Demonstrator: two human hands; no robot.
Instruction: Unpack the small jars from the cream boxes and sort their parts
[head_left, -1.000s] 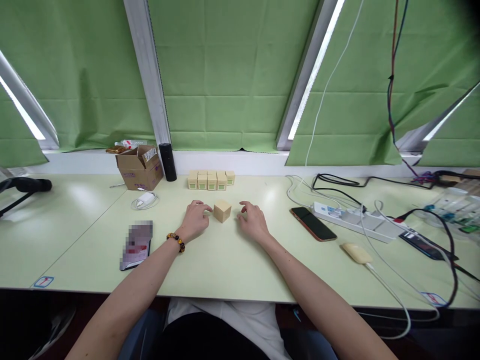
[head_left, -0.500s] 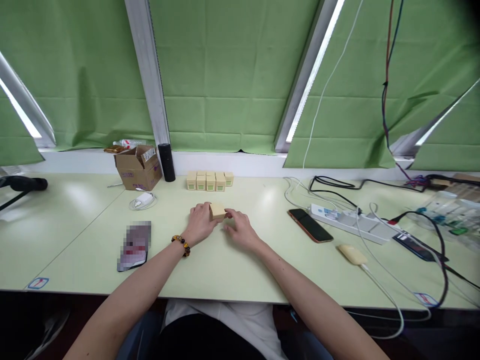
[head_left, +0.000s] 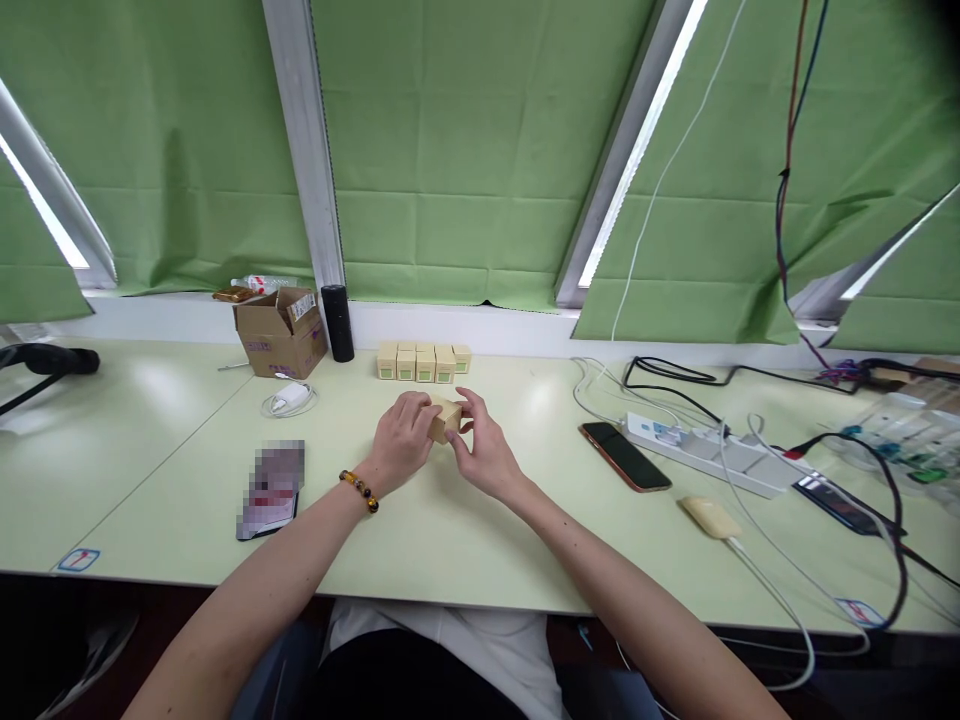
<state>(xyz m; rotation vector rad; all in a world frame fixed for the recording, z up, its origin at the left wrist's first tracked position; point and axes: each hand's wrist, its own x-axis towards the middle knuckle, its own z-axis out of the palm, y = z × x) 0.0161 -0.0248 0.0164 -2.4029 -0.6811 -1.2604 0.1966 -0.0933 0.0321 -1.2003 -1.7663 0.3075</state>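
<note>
Box (head_left: 448, 411) is gripped from opposite sides by the curled fingers of the left hand (head_left: 403, 440) and right hand (head_left: 486, 450), presumably for steadiness, near the middle of the surface (head_left: 480, 565); similar boxes (head_left: 425, 364) are lined up towards its far edge, perhaps for order

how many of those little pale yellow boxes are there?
6. One pale box is held between the left hand and the right hand; four boxes stand in a row farther back; another box sits at that row's right end, set back slightly. Others could be hidden behind.
</note>
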